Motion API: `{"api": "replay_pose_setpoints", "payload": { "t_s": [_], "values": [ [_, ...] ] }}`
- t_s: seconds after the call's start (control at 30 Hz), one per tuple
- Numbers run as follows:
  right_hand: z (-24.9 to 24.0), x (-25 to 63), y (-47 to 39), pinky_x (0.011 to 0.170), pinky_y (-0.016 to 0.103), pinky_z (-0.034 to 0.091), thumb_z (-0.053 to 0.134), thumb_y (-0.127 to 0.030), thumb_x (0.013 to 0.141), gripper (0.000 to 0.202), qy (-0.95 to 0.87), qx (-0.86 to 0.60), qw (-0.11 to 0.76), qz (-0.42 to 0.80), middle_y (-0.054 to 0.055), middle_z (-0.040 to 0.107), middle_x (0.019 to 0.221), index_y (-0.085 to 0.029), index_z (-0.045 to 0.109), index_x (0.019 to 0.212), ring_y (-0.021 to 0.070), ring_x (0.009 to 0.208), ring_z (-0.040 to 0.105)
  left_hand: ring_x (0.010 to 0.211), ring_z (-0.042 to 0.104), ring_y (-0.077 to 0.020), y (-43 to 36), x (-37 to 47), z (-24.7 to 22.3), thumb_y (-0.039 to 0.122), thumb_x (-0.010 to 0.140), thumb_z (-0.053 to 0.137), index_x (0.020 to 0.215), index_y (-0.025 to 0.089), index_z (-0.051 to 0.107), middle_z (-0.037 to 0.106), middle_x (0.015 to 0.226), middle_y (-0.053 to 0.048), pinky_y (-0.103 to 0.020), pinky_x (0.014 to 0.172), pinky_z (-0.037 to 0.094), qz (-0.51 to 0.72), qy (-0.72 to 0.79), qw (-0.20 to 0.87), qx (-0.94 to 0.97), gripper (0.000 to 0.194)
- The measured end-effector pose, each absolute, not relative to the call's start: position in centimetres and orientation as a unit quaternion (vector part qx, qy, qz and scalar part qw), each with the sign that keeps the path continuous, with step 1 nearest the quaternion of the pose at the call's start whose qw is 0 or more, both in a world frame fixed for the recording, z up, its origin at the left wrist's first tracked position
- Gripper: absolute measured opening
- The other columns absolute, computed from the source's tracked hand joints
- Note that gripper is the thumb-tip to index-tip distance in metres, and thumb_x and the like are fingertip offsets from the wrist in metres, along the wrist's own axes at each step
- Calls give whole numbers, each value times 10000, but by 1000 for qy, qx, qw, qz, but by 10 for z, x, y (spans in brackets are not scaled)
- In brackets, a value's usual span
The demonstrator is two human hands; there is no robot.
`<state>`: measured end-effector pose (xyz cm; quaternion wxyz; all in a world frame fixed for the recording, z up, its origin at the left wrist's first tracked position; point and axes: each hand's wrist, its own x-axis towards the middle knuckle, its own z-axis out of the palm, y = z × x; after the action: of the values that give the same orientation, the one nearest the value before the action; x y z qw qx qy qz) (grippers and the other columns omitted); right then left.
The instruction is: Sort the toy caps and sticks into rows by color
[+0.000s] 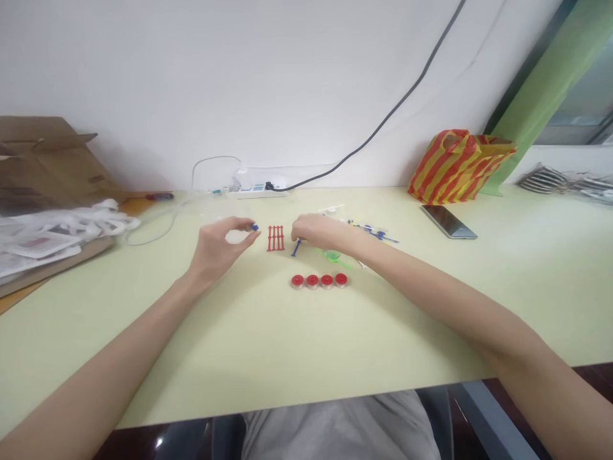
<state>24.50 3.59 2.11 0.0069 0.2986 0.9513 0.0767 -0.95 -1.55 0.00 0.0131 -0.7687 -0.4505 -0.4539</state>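
My left hand (221, 246) pinches a small blue piece (255, 227) between thumb and fingertips, left of a set of red rods (275, 238) lying side by side. Just right of those rods, my right hand (311, 231) is lowered to the table with its fingers bent together. A blue rod (295, 248) shows below its fingertips, its upper end close to or under them. Several red-topped round pieces (326, 281) stand in a row nearer the front. Behind and under my right forearm lie blue parts (378, 234) and a green piece (332, 255).
A phone (449, 222) and a red-and-yellow striped bag (460, 167) are at the right. A cardboard box (48, 160) and white plastic packaging (57, 236) fill the left side. A power strip (261, 188) with a black cable (364, 145) lies by the wall.
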Motion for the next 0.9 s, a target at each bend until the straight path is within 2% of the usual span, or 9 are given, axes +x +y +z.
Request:
{"api": "replay_pose_setpoints", "payload": {
  "t_s": [0.17,0.33,0.53,0.73,0.9],
  "values": [
    [16,241,42,675,303,362,580,-136,932,201,933,351,-7,77,150,745,1049,-149,774,982,245,934,684,845,737,-208,-14,-15,1,356,875,738,1009,240,737,776,919,-20,-361,867,584,-451,-445,26,-773,178],
    [3,238,51,665,302,352,559,-78,897,244,930,360,-38,60,132,757,1029,-163,773,975,245,941,687,848,706,-191,-14,-10,-1,343,912,685,1047,233,718,765,960,-26,-352,849,572,-422,-422,22,-802,177],
    [-6,231,58,681,296,366,579,-93,881,218,924,370,-96,15,129,769,956,-157,783,924,239,924,675,848,699,-195,-16,-6,-3,361,926,660,1054,228,714,761,964,-34,-363,839,569,-396,-414,8,-819,193],
    [-13,234,69,743,270,414,624,-112,863,243,915,373,-145,-54,107,790,972,-149,806,1020,200,870,674,849,696,-190,-15,-7,-4,343,929,671,1060,227,716,752,959,-29,-357,837,563,-400,-410,11,-820,181],
    [-16,235,74,723,260,416,635,-97,837,213,910,377,-153,-80,86,796,921,-148,818,934,188,842,679,841,685,-181,-15,-4,-4,323,929,686,1066,218,716,744,951,-29,-345,822,553,-399,-403,0,-824,176]
  ]
}}
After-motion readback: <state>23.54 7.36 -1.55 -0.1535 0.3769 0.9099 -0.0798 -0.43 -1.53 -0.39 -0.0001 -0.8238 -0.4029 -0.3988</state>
